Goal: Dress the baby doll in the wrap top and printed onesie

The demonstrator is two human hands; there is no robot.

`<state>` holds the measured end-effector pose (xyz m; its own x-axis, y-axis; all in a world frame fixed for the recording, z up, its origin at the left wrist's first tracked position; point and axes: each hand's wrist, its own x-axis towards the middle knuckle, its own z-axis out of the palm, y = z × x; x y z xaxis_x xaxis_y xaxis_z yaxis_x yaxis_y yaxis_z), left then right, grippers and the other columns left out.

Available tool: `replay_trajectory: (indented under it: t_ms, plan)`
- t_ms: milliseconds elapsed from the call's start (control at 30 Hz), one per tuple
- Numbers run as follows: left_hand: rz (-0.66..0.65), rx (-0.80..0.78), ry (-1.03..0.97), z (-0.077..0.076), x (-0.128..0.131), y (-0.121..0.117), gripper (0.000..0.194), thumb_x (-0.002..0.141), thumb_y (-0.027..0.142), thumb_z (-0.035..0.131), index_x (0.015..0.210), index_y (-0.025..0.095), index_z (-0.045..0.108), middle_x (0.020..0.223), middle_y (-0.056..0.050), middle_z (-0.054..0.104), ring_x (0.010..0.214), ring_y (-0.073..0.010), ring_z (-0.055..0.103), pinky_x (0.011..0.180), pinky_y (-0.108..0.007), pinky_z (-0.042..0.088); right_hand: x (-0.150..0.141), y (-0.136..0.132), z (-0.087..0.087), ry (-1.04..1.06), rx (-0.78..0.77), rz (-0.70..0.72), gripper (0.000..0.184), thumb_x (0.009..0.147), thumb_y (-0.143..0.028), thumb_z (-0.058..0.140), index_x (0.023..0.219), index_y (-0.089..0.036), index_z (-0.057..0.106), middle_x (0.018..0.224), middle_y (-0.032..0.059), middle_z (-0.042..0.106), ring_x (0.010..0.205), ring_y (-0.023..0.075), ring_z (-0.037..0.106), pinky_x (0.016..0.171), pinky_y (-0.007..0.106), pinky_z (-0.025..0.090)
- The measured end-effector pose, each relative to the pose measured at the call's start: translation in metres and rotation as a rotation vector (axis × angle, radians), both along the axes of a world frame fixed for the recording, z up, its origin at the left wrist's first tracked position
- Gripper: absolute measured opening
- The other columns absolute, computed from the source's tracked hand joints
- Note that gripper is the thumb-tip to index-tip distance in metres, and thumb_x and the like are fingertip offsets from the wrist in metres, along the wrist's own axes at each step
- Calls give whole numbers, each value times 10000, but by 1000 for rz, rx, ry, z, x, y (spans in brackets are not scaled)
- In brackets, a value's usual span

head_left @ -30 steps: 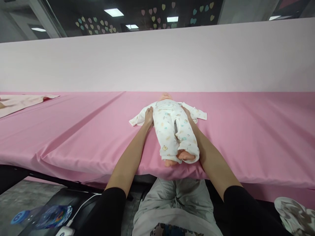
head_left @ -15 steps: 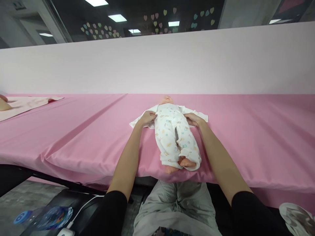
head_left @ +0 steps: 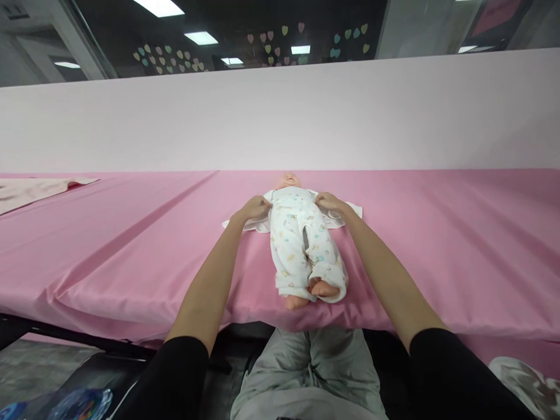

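A baby doll (head_left: 289,178) lies on its back on the pink table cover (head_left: 437,233), feet toward me, dressed in a white printed romper (head_left: 301,245). Its bare feet stick out near the table's front edge. My left hand (head_left: 256,207) is closed on the romper fabric at the doll's left shoulder, where a sleeve spreads flat. At the other shoulder my right hand (head_left: 328,202) pinches the romper's upper edge in the same way. Both arms reach forward on either side of the doll.
A pale pink backdrop panel (head_left: 280,116) rises behind the table. A light pink cloth (head_left: 30,189) lies at the far left. Below the table edge are my grey trousers (head_left: 310,373), a blue patterned object (head_left: 79,402) on the floor, and a printed cloth (head_left: 525,385).
Both hands moved up from the doll's sides to its shoulders and closed on the romper fabric. The view shifted slightly; the hand at the far left is gone.
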<state>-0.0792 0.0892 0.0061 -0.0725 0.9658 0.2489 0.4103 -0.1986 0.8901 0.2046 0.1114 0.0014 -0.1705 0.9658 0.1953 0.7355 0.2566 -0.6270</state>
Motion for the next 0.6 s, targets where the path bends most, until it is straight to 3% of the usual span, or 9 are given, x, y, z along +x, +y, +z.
replay_trajectory:
  t_ms: [100, 233, 333, 433, 600]
  plan:
    - [22, -9, 93, -5, 2, 6, 248, 650, 108, 613, 461, 188, 474, 504, -6, 457, 674, -181, 491, 648, -260, 335, -9, 3, -8, -41, 49, -128, 112, 714, -184, 494, 604, -182, 507, 742, 62, 599, 767, 210, 531, 767, 344, 364]
    - [-27, -52, 121, -6, 2, 4, 140, 724, 244, 584, 605, 171, 599, 710, -35, 594, 757, -183, 509, 734, -280, 351, -18, 4, -9, -96, 64, -202, 131, 756, -240, 508, 642, -178, 532, 769, 81, 611, 855, 226, 550, 788, 329, 356]
    - [-190, -98, 113, -1, -3, -5, 233, 742, 399, 576, 776, 188, 671, 967, -37, 633, 882, -188, 536, 816, -285, 378, -19, 4, -7, -128, 46, -215, 121, 746, -245, 521, 667, -167, 569, 774, 81, 625, 857, 214, 566, 759, 295, 363]
    - [-359, -117, 149, 6, -7, -12, 312, 657, 447, 657, 866, 216, 675, 1123, -38, 589, 1005, -202, 527, 893, -295, 383, -17, 3, -6, -152, 27, -223, 114, 727, -239, 520, 667, -164, 582, 762, 67, 632, 806, 197, 578, 708, 270, 361]
    - [-344, -251, 239, 17, -7, -12, 308, 650, 469, 640, 860, 249, 689, 1159, -38, 606, 1069, -230, 526, 928, -321, 381, -14, 5, -6, -174, -5, -226, 128, 705, -266, 520, 624, -175, 559, 681, 27, 614, 666, 161, 554, 626, 251, 333]
